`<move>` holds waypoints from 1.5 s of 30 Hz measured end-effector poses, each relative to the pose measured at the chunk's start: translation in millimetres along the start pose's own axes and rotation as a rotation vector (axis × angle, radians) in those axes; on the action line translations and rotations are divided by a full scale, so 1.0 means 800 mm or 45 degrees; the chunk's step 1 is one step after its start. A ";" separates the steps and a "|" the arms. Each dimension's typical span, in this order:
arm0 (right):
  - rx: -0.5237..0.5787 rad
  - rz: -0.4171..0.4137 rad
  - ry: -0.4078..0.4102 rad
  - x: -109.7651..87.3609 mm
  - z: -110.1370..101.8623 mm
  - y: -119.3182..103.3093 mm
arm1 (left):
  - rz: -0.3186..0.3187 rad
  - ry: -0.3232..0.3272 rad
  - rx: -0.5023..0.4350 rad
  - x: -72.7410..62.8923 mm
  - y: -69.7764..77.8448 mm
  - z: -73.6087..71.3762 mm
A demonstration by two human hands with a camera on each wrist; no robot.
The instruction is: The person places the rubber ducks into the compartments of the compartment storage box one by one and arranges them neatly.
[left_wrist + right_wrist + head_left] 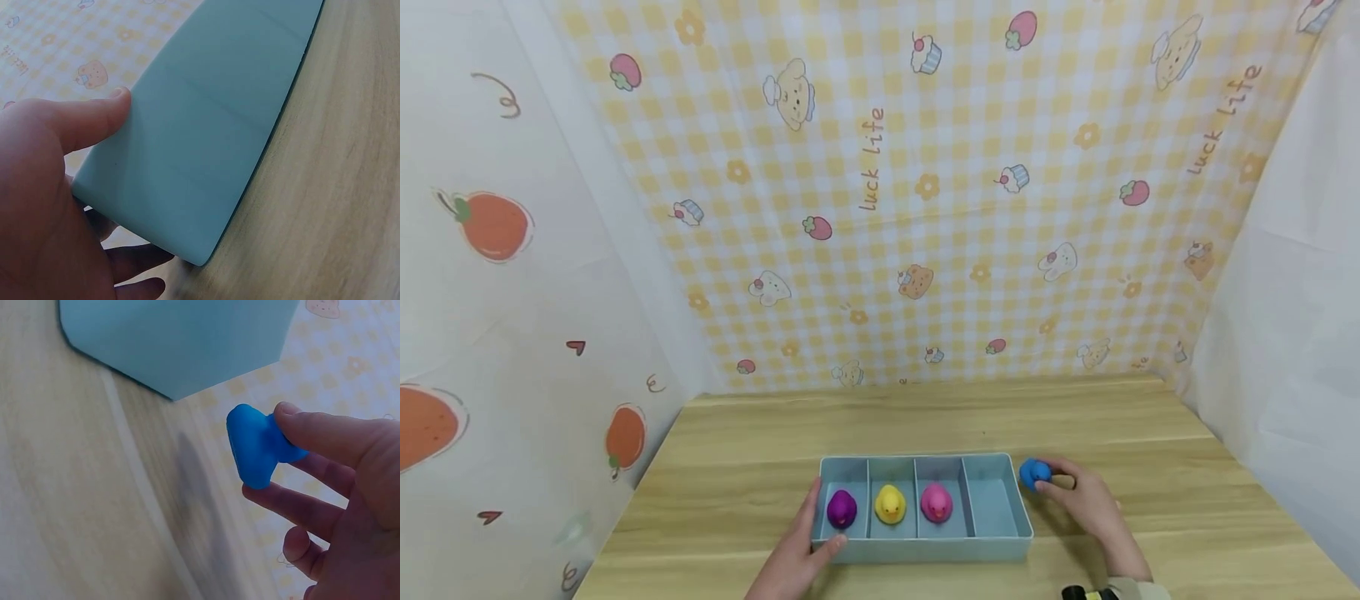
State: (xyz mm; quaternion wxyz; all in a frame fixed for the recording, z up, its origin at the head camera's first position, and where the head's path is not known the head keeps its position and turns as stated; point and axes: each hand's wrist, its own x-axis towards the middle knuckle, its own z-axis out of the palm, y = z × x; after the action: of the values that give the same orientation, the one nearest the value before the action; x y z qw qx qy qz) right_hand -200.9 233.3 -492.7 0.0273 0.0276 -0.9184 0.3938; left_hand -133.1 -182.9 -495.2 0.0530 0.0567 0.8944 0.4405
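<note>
A blue-grey divided box [925, 550] lies lengthwise on the table. From left to right, its compartments hold a purple rubber duck [842, 509], a yellow rubber duck [891, 505] and a pink rubber duck [936, 503]; the rightmost one is bare. My left hand [801, 546] grips the box's left end, its thumb over the near wall in the left wrist view. Just beyond the right end, my right hand [1086, 500] pinches a blue rubber duck [253, 447] between thumb and fingers. In the right wrist view the duck is apart from the box and above the table.
The wooden table [760, 433] runs back to a yellow checked cloth [925, 208]. White cloths stand on both sides, the left one [550, 317] printed with fruit. A dark object with a yellow part [1090, 593] shows by the right sleeve.
</note>
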 end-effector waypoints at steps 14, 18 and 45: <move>-0.054 -0.035 0.076 0.001 -0.016 -0.031 | 0.027 0.029 0.019 0.004 -0.002 0.001; -0.047 -0.063 0.101 -0.002 -0.018 -0.043 | 0.023 0.031 0.017 0.004 -0.003 0.002; -0.016 -0.203 0.066 -0.009 0.011 -0.083 | -0.016 0.011 0.008 0.000 0.001 0.000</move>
State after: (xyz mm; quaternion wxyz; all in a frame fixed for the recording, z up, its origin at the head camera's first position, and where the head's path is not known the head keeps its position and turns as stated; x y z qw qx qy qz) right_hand -189.0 181.3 -451.3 0.0824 0.0903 -0.9147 0.3852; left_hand -133.0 -182.4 -495.0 0.0519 0.0492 0.8963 0.4377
